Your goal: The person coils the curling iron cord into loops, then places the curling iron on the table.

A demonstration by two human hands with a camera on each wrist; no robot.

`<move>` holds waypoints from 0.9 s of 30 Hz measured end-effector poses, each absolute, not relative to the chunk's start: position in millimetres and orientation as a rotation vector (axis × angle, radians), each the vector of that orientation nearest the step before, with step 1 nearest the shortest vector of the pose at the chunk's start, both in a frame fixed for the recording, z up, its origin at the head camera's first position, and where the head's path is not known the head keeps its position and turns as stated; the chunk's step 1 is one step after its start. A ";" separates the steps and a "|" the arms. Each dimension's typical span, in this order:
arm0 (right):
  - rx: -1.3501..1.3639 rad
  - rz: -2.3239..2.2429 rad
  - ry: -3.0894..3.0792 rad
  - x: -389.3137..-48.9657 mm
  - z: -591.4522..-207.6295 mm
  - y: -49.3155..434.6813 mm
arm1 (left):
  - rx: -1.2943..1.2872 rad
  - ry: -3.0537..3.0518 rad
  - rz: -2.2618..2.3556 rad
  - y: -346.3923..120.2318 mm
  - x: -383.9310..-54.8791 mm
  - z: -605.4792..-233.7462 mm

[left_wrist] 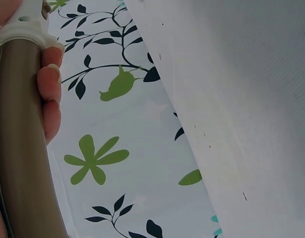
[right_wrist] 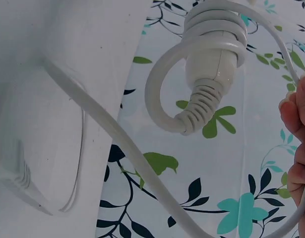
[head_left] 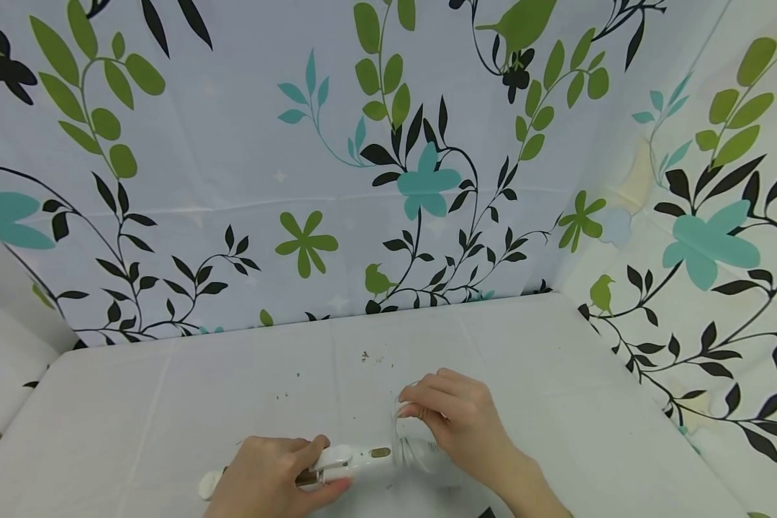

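A white curling iron (head_left: 362, 460) with a brown barrel (left_wrist: 23, 139) lies sideways near the front of the table in the head view. My left hand (head_left: 265, 471) grips it around the barrel; in the left wrist view, fingertips (left_wrist: 50, 82) curl against the barrel's side. White cord (right_wrist: 214, 25) winds in several turns around the handle's end, beside its ribbed cord sleeve (right_wrist: 202, 106). My right hand (head_left: 456, 417) pinches the cord just above and right of the handle. A slack length of cord hangs in a loop below in the right wrist view.
White cloth covers the table (head_left: 233, 381), with small dark specks (head_left: 365, 356) scattered toward the back. Leaf-patterned curtains (head_left: 233, 180) stand behind and at both sides. A small black corner (head_left: 488, 513) shows at the front edge. A pale, blurred shape (right_wrist: 28, 183) lies at the right wrist view's left.
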State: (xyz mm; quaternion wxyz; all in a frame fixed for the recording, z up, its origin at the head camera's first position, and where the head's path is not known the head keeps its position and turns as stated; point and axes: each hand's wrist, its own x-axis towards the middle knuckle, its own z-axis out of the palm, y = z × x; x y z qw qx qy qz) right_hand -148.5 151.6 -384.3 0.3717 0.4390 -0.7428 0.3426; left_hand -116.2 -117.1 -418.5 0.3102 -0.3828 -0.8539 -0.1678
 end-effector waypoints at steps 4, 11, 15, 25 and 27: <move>1.061 0.913 -1.976 -147.7 -385.8 153.7 | -1.037 -2.249 -0.481 -116.6 -115.6 -417.4; 1.016 0.937 -2.039 -149.0 -386.6 155.0 | -1.080 -2.196 -0.639 -111.3 -114.7 -416.8; 0.981 0.952 -2.074 -151.2 -385.9 158.1 | -1.103 -2.159 -0.714 -109.5 -114.9 -417.1; 0.815 1.085 -2.211 -155.8 -389.4 167.6 | -1.116 -2.082 -0.755 -113.9 -116.4 -411.2; 0.791 1.116 -2.252 -156.1 -391.8 167.8 | -1.125 -2.070 -0.763 -113.9 -116.8 -410.9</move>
